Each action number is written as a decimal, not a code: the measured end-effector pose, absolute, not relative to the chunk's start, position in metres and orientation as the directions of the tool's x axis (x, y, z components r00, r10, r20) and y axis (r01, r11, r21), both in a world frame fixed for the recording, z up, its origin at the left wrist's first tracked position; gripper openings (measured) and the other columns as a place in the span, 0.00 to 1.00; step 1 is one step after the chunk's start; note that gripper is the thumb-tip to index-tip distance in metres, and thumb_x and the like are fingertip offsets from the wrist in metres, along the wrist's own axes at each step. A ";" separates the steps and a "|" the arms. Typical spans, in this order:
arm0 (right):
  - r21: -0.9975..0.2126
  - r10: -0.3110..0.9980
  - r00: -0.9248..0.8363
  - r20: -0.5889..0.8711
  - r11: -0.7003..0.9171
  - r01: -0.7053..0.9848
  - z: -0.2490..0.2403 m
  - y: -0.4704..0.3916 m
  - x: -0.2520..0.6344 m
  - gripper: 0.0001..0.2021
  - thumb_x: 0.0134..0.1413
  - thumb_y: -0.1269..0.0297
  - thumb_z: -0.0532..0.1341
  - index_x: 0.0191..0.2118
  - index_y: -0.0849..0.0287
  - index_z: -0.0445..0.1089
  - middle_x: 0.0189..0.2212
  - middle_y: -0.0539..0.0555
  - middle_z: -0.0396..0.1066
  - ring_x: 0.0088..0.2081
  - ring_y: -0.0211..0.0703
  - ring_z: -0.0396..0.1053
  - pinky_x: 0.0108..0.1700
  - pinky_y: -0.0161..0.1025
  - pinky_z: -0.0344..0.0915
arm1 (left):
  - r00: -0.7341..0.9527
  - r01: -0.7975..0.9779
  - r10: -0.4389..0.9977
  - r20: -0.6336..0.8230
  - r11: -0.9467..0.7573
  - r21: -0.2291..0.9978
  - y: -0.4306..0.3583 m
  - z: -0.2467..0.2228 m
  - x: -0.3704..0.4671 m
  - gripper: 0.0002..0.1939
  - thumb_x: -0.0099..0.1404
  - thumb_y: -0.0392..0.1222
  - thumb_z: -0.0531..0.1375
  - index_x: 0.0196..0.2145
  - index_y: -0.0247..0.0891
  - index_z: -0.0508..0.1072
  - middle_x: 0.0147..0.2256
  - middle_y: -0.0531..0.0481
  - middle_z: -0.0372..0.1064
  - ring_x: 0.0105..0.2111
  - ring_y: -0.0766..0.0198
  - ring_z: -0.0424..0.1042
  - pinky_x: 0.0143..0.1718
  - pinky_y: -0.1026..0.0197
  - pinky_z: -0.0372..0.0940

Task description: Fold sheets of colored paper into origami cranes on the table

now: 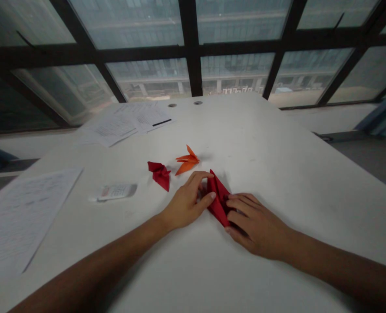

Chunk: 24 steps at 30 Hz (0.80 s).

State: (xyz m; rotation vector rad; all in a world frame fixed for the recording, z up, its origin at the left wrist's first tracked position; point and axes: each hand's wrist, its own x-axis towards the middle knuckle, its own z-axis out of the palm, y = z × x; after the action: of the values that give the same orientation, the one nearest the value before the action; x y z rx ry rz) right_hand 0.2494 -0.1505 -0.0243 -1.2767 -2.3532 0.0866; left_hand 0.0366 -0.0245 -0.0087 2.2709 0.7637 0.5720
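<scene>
A partly folded piece of red paper [217, 203] stands between my two hands on the white table. My left hand [193, 198] pinches its left side, with the thumb on the near face and the forefinger at the upper edge. From the right, my right hand [253, 219] grips the lower right part, and its fingertips partly hide the folds there. Beyond my left hand lie a folded orange paper figure [188, 161] with pointed ends and a smaller folded red paper figure [160, 174]. Neither hand touches these two.
Left of the red figure lies a white, label-covered pack [117, 191]. A printed sheet [26, 213] is at the left edge, and more papers [124, 124] lie at the back left. Two round holes pierce the far end of the table [245, 130], before dark-framed windows.
</scene>
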 end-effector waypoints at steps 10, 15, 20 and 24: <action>-0.338 0.816 -0.458 0.354 0.568 0.751 -0.022 -0.150 0.249 0.18 0.63 0.68 0.60 0.58 0.55 0.68 0.52 0.60 0.72 0.58 0.56 0.66 0.61 0.58 0.63 | 0.706 0.462 0.680 0.201 -0.656 0.597 -0.030 -0.014 0.041 0.31 0.69 0.56 0.60 0.64 0.46 0.56 0.62 0.39 0.57 0.38 0.61 0.75 0.44 0.49 0.74; -0.329 0.818 -0.459 0.346 0.564 0.757 -0.018 -0.151 0.249 0.13 0.62 0.65 0.62 0.52 0.54 0.74 0.54 0.61 0.69 0.57 0.56 0.66 0.60 0.58 0.63 | 0.695 0.469 0.688 0.210 -0.655 0.592 -0.031 -0.015 0.042 0.34 0.66 0.56 0.63 0.65 0.48 0.56 0.61 0.40 0.55 0.36 0.63 0.75 0.38 0.52 0.76; -0.326 0.829 -0.476 0.294 0.555 0.765 -0.014 -0.151 0.249 0.22 0.62 0.61 0.62 0.61 0.53 0.69 0.58 0.60 0.70 0.61 0.58 0.63 0.62 0.59 0.61 | 0.765 0.345 0.589 0.261 -0.717 0.606 -0.028 -0.011 0.036 0.25 0.71 0.46 0.59 0.64 0.50 0.62 0.64 0.40 0.50 0.44 0.59 0.72 0.46 0.51 0.74; -0.313 0.824 -0.495 0.274 0.563 0.765 -0.015 -0.151 0.250 0.23 0.63 0.60 0.61 0.62 0.52 0.68 0.59 0.58 0.71 0.63 0.59 0.62 0.63 0.61 0.57 | 0.859 0.256 0.442 0.260 -0.809 0.530 -0.019 0.002 0.030 0.21 0.64 0.32 0.58 0.53 0.46 0.75 0.70 0.46 0.44 0.60 0.49 0.63 0.60 0.45 0.66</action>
State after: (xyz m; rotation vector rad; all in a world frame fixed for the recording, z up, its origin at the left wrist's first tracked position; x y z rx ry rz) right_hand 0.2500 -0.1515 -0.0146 -1.2900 -2.4091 0.2093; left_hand 0.0305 -0.0193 0.0021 2.5427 0.5100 0.5152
